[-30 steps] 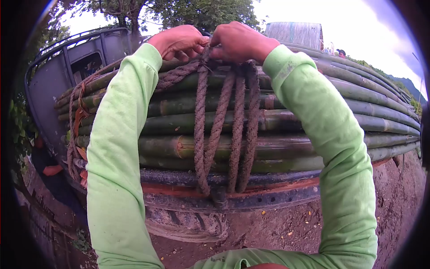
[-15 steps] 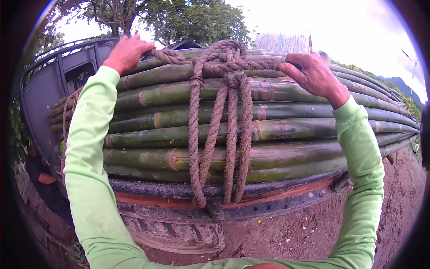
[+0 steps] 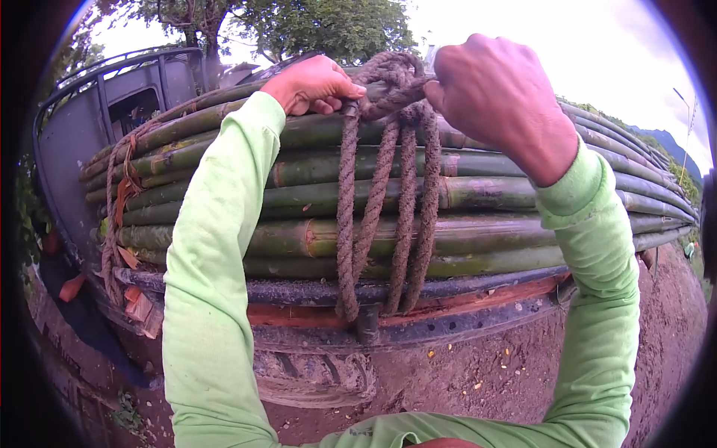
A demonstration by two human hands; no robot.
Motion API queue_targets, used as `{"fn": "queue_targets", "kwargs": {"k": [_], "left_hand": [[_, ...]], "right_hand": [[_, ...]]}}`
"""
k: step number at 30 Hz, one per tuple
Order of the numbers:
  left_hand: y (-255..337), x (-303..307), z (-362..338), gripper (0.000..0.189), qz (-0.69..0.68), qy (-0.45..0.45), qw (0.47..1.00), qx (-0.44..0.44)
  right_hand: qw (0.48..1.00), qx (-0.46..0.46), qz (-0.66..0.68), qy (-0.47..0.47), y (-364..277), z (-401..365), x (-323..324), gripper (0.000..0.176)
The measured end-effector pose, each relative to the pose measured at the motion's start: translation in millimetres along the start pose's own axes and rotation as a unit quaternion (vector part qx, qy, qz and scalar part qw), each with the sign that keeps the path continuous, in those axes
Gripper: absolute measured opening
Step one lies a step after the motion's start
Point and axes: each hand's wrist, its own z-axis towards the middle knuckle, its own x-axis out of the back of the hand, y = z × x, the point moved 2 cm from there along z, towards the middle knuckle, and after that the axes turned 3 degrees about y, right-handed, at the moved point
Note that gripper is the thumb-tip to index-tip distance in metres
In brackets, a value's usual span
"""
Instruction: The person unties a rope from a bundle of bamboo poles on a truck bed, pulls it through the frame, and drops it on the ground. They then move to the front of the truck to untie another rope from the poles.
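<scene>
Outdoors beside a loaded truck (image 3: pixel 97 127) on reddish dirt (image 3: pixel 485 373), with trees (image 3: pixel 328 26) and pale sky behind. Curled the fingers (image 3: pixel 340 91) of the left hand (image 3: pixel 314 82) tight around the rope (image 3: pixel 381 216) just left of its knot (image 3: pixel 388 75). Clenched the right hand (image 3: pixel 497 97) in a fist against the knot's other side. Reached both arms up in green sleeves (image 3: pixel 216 246), elbows bent. Found the rope coarse and brown, dropping in four strands over stacked green bamboo poles (image 3: pixel 485 198) to the dark rail (image 3: pixel 448 287) below.

We see a rough, hairy brown rope (image 3: pixel 377 216), smooth shiny green bamboo poles (image 3: pixel 493 194), soft green cloth sleeves (image 3: pixel 213 246) and a dull grey metal truck rail (image 3: pixel 448 287).
</scene>
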Motion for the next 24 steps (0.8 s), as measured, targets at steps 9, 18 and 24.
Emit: {"fn": "queue_targets", "kwargs": {"k": [9, 18, 24], "left_hand": [[26.3, -9.4, 9.5, 0.019, 0.112, 0.021, 0.993, -0.008], [-26.6, 10.2, -48.7, 0.036, 0.368, 0.028, 0.876, -0.312], [-31.6, 56.9, -32.7, 0.022, 0.542, 0.034, 0.780, -0.311]], "right_hand": [[0.995, 0.024, 0.093, -0.009, -49.2, 7.9, -85.8, 0.015], [0.961, 0.082, 0.261, -0.030, 67.8, -40.0, -74.2, 0.071], [0.966, -0.027, 0.194, -0.170, 132.5, -72.7, -91.6, 0.068]]}}
